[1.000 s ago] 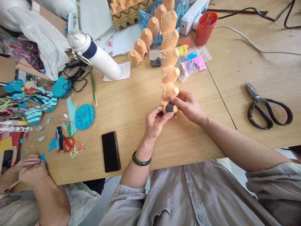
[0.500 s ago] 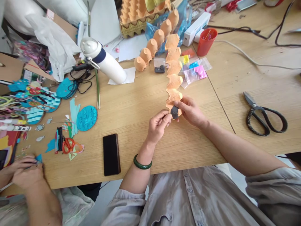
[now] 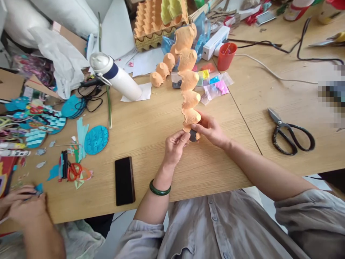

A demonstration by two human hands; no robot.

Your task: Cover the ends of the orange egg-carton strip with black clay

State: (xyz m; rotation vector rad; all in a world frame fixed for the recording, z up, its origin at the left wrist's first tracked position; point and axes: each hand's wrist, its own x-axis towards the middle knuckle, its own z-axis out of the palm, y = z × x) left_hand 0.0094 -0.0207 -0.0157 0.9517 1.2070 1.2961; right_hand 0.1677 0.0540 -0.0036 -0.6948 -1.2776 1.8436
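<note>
A long orange strip of egg-carton cups (image 3: 188, 77) stands tilted above the wooden table (image 3: 151, 126). My right hand (image 3: 208, 128) grips its near end with closed fingers. My left hand (image 3: 174, 145) pinches the same end from the left. A small black piece (image 3: 193, 135) sits on that end, between my two hands. A green bangle (image 3: 159, 189) circles my left wrist.
Black scissors (image 3: 291, 132) lie to the right, a black phone (image 3: 124, 181) near the front edge. A white bottle (image 3: 115, 76), a second orange cup strip (image 3: 163, 70), a red cup (image 3: 225, 56), small coloured bags (image 3: 215, 86) and egg trays (image 3: 159, 21) stand behind. Another person's hands (image 3: 23, 207) work at lower left among teal paper cut-outs (image 3: 96, 139).
The cup strip has swung more upright, its far end now leaning a little left. My hands kept their hold on its near end. The camera view shifted slightly.
</note>
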